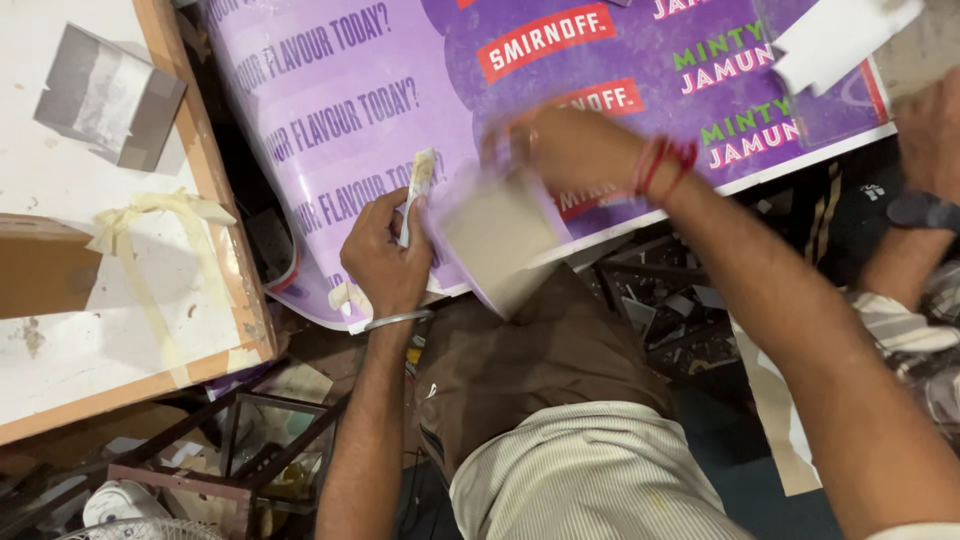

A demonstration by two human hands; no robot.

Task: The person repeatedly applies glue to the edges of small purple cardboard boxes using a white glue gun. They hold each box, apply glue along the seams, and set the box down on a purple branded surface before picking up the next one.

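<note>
— Left hand (pixel 385 255)?
— Closed in a loose fist, thumb and fingers pinched round a pale strip (pixel 420 185). Holds it upright, just above the near edge of the purple printed sheet (pixel 350 110). Probably gripped that way to stay clear of the sheet's face. Wears a thin metal bangle (pixel 398 320) at the wrist.

— And the right hand (pixel 565 150)?
— Blurred by motion. Sits at the top of a lifted flap (pixel 495 240) of the same sheet. Open or closed, gripping or only pressing: cannot tell. Has a red thread (pixel 665 160) round the wrist.

— Where exactly is the flap?
— Between the two hands, touching the left knuckles, just above the brown-trousered lap (pixel 540 360). Turned up and over, dull beige underside towards the camera, thin purple rim round it. Seemingly raised to bare the back.

— Rest of the sheet?
— Spread flat, away from the body, running out past the top of the view.

— Anything else nearby?
— Another person's hand (pixel 930 125) at the right edge, dark watch (pixel 925 210) on the wrist, near the sheet's far corner. To the left, a white board (pixel 60 200) with a wooden edge, bearing curled tape strips (pixel 150 215) and a small grey box (pixel 105 95). Below that, a dark metal frame (pixel 270 440).
</note>
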